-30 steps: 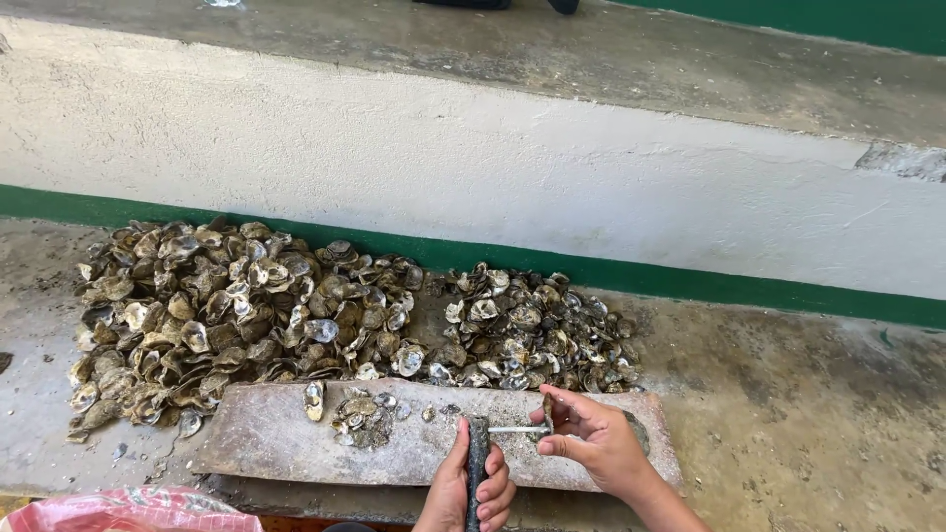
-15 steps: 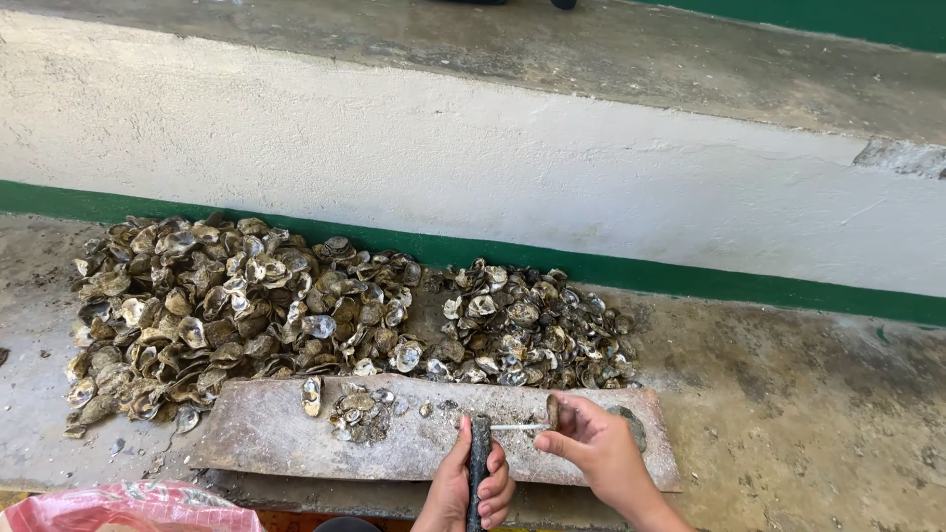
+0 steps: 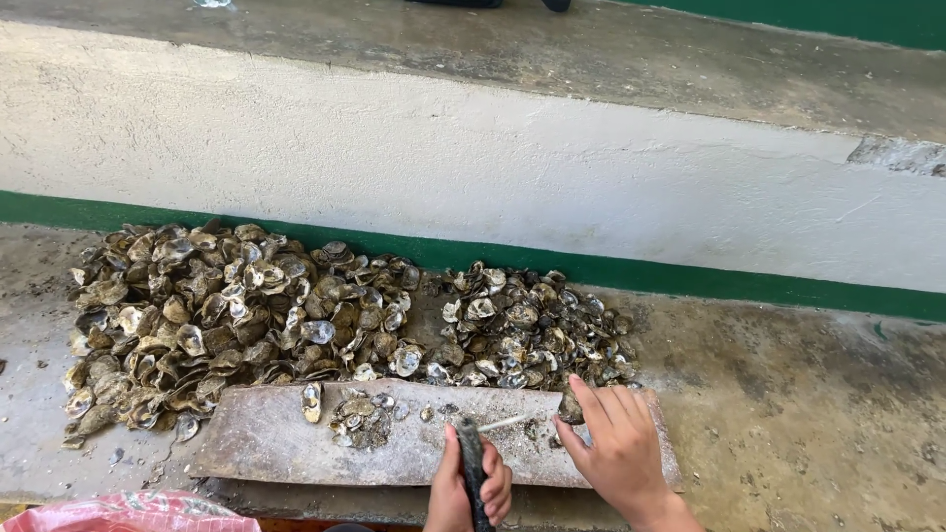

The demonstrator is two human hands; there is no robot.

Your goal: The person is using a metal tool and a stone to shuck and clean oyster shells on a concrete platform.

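Note:
My left hand (image 3: 463,493) is closed around the dark handle of a shucking knife (image 3: 474,465) at the near edge of a flat stone slab (image 3: 266,443). Its thin pale blade lies over the slab and points right. My right hand (image 3: 616,448) rests on the slab's right part, with thumb and fingers pinching a dark oyster (image 3: 571,407) at the slab's far edge. A small heap of opened shells (image 3: 357,416) lies on the slab to the left of the knife.
A large pile of oyster shells (image 3: 227,305) covers the concrete floor beyond the slab, with a smaller pile (image 3: 522,325) to its right. Behind them rises a white step with a green band (image 3: 690,281). A pink bag (image 3: 128,514) shows at the bottom left.
My right hand has shifted slightly right, away from the blade tip, and now grips an oyster at the slab's far edge. The left hand and knife have hardly moved.

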